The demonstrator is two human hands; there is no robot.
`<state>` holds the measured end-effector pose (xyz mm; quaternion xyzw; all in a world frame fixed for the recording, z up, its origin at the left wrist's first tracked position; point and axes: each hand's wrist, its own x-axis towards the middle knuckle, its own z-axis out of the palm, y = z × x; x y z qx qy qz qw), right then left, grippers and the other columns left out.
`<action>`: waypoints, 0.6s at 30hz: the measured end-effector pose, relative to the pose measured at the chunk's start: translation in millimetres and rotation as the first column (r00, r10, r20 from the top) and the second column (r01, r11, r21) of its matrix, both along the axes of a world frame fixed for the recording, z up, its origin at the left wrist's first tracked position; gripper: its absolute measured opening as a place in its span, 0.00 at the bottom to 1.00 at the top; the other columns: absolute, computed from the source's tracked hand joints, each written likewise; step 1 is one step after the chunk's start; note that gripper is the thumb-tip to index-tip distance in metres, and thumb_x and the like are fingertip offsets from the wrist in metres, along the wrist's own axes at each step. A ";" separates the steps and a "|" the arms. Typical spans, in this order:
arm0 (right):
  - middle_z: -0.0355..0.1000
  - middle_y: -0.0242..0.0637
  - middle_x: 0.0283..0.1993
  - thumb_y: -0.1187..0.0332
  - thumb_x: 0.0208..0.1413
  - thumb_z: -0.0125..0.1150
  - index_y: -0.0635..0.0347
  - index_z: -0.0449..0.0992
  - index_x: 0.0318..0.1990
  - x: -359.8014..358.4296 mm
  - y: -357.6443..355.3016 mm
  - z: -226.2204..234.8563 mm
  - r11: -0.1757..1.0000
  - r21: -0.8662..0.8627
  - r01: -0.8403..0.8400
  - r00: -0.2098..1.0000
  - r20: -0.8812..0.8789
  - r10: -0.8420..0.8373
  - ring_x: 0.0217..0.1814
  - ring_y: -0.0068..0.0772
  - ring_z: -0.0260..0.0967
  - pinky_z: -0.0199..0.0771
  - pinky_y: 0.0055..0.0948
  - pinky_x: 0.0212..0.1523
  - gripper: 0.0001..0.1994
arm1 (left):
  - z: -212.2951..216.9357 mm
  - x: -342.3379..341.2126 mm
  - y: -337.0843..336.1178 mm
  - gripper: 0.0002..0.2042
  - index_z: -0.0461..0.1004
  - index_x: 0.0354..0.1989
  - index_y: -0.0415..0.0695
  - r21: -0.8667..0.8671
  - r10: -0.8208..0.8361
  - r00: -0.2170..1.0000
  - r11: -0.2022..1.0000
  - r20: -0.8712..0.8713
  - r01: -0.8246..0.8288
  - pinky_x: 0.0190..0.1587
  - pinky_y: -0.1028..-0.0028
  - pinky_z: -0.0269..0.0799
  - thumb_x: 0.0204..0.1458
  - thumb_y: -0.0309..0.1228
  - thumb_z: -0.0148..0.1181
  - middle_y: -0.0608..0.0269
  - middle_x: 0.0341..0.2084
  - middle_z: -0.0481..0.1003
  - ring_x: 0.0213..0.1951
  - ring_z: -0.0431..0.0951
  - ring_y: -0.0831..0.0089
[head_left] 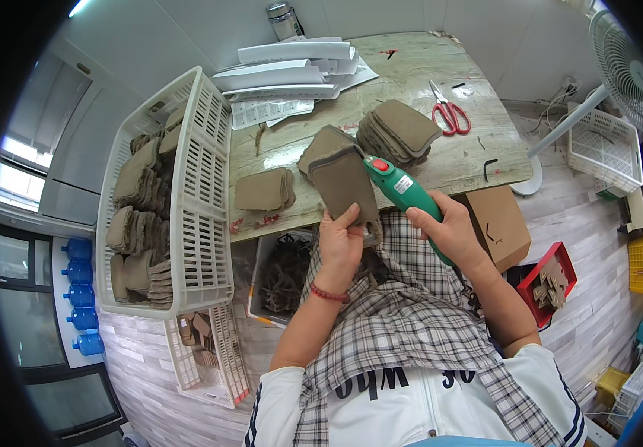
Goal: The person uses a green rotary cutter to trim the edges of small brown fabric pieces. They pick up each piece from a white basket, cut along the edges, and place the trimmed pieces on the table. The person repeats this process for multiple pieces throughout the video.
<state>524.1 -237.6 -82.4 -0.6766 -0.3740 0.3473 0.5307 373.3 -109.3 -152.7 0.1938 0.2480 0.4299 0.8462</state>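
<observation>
My left hand (341,240) holds a brown fabric piece (342,184) upright in front of me, thumb on its lower edge. My right hand (449,227) grips a green handheld electric cutter (405,191) with a red button, its tip touching the piece's upper right edge. Behind them on the worn wooden table (470,160) lie stacks of the same brown pieces: a small one (263,190) to the left, one (321,143) just behind the held piece, and a larger pile (399,130) at the centre.
A tall white slatted basket (201,216) full of brown pieces stands at my left. Red-handled scissors (450,115) lie on the table's right side; white sheets (284,74) lie at its back. A cardboard box (498,223), red tray (551,279), white basket (604,149) and fan (626,67) stand to the right.
</observation>
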 end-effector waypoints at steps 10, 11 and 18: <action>0.72 0.34 0.26 0.58 0.53 0.66 0.65 0.74 0.45 24.9 -24.6 -1.8 0.984 -0.104 -0.146 0.986 0.059 0.153 0.25 0.19 0.68 0.69 0.23 0.28 0.20 | 17.9 -50.7 31.6 0.22 0.67 0.55 0.37 0.163 -0.210 0.939 0.952 -0.274 0.261 0.49 0.72 0.75 0.49 0.13 0.57 0.58 0.46 0.76 0.46 0.77 0.70; 0.72 0.34 0.26 0.58 0.53 0.66 0.65 0.74 0.45 26.1 -27.0 -0.5 0.980 -0.125 -0.155 0.984 0.068 0.164 0.25 0.20 0.69 0.69 0.24 0.29 0.20 | 20.1 -54.3 35.9 0.23 0.66 0.55 0.37 0.180 -0.239 0.921 0.936 -0.308 0.303 0.49 0.73 0.75 0.48 0.12 0.56 0.58 0.47 0.75 0.46 0.77 0.71; 0.71 0.34 0.27 0.60 0.52 0.67 0.66 0.73 0.46 26.9 -32.8 -4.6 0.963 -0.099 -0.250 0.940 0.216 0.266 0.26 0.20 0.68 0.70 0.24 0.29 0.20 | 32.7 -70.5 47.1 0.24 0.67 0.55 0.35 0.206 -0.325 0.831 0.869 -0.451 0.451 0.49 0.75 0.74 0.47 0.11 0.56 0.59 0.46 0.75 0.46 0.77 0.73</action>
